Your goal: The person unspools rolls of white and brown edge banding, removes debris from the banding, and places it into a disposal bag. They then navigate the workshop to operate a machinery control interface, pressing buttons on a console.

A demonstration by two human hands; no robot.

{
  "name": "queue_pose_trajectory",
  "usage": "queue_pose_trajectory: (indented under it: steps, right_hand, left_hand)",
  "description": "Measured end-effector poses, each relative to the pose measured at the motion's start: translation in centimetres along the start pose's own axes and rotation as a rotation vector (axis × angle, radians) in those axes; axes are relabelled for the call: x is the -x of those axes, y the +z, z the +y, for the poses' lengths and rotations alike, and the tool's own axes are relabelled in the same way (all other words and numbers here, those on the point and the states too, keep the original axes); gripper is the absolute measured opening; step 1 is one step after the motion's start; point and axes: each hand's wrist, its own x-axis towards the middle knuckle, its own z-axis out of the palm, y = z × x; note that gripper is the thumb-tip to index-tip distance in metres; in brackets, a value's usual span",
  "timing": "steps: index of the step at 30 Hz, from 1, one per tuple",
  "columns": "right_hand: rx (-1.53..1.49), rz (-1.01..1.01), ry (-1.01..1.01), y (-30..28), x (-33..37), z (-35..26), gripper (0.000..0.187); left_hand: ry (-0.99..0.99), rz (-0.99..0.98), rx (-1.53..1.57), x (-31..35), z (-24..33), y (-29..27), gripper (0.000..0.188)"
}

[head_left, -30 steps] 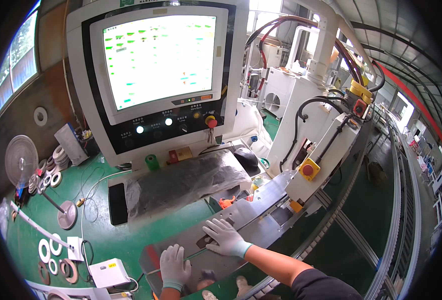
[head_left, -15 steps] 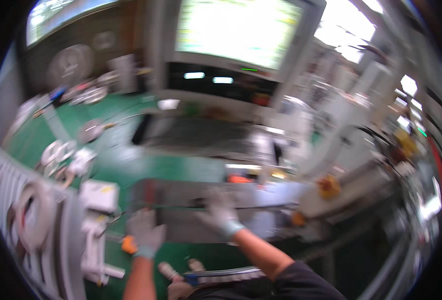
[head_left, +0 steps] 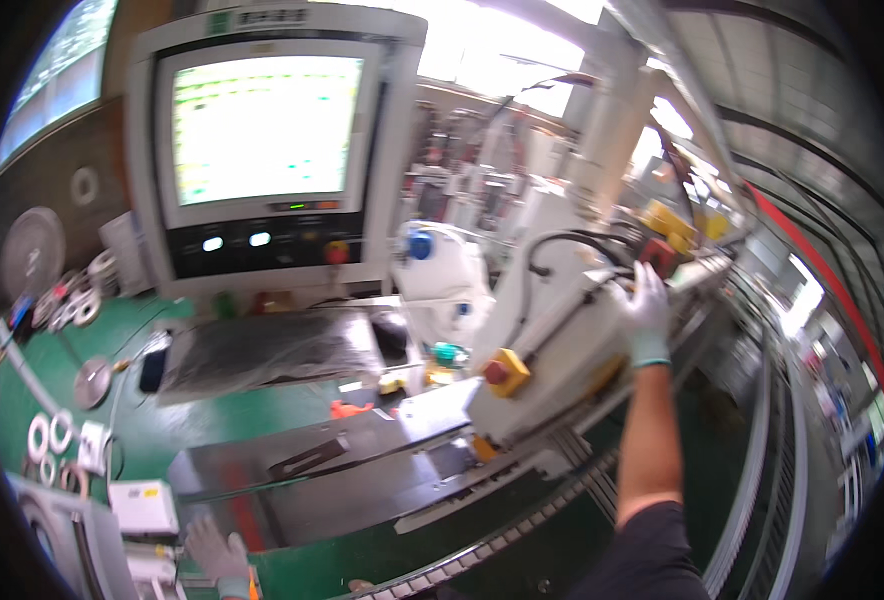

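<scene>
My right hand (head_left: pixel 645 318), in a pale glove with a green cuff, is raised at the end of a stretched arm. Its fingers point up beside a dark red block (head_left: pixel 659 258) on the slanted machine arm; whether they touch it I cannot tell. Fingers apart, my gloved left hand (head_left: pixel 218 552) is low at the left, next to the near left end of a grey metal machine bed (head_left: pixel 332 500). No object shows in either hand. On the bed lies a dark slotted strip (head_left: pixel 308 457).
A control cabinet with a lit screen (head_left: pixel 267 130) stands behind. A yellow box with a red button (head_left: pixel 505 372) sits on the machine's side. Plastic film covers a dark panel (head_left: pixel 272 350). A cable chain (head_left: pixel 482 550) runs in front; a white box (head_left: pixel 144 507) is at left.
The view has swung to the right. My right hand has left the metal bed and gone up and right to the machine arm. My left hand is still near the bed's left end.
</scene>
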Motion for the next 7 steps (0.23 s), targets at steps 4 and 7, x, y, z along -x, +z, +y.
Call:
queue_pose_trajectory:
  steps: [4,7]
  right_hand:
    - [-0.264,-0.279,0.024,-3.2,2.7,1.2,0.03]
    - [-0.093,-0.104,-0.221,2.5,4.6,4.3,0.035]
  left_hand:
    - [0.122,0.308,-0.033,3.7,0.6,-3.2,0.067]
    - [0.144,0.286,0.008,3.5,3.0,-2.0,0.054]
